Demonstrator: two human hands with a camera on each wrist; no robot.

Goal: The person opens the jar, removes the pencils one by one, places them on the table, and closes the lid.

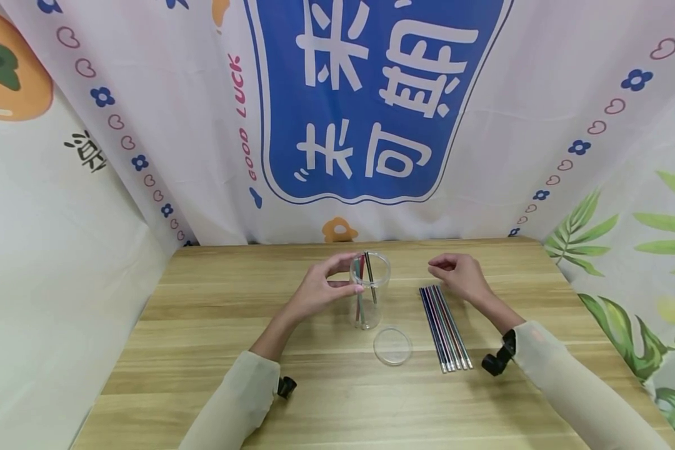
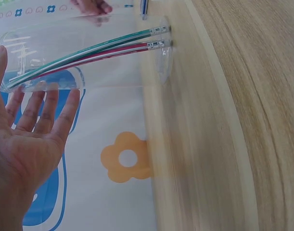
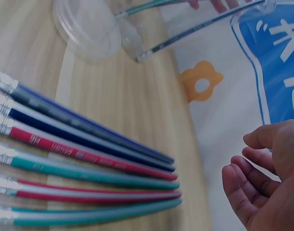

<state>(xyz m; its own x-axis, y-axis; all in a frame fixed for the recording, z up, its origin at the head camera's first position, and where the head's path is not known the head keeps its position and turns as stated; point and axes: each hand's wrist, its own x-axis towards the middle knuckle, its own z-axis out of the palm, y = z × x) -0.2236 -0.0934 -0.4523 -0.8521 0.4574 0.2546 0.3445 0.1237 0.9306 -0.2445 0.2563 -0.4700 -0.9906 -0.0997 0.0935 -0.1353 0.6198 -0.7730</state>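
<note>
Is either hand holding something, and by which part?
The left hand holds the clear jar by its upper side, near the rim; the right hand holds nothing.

L hand (image 1: pixel 322 285) holding jar (image 1: pixel 378 312) w/ pencils (image 1: pixel 361 309), R hand (image 1: pixel 462 275) nr pencil row (image 1: pixel 446 328), 1 lid (image 1: pixel 392 345)

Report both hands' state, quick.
Left hand: holding the clear jar between thumb and fingers.
Right hand: open, fingers loosely curled, holding nothing.
</note>
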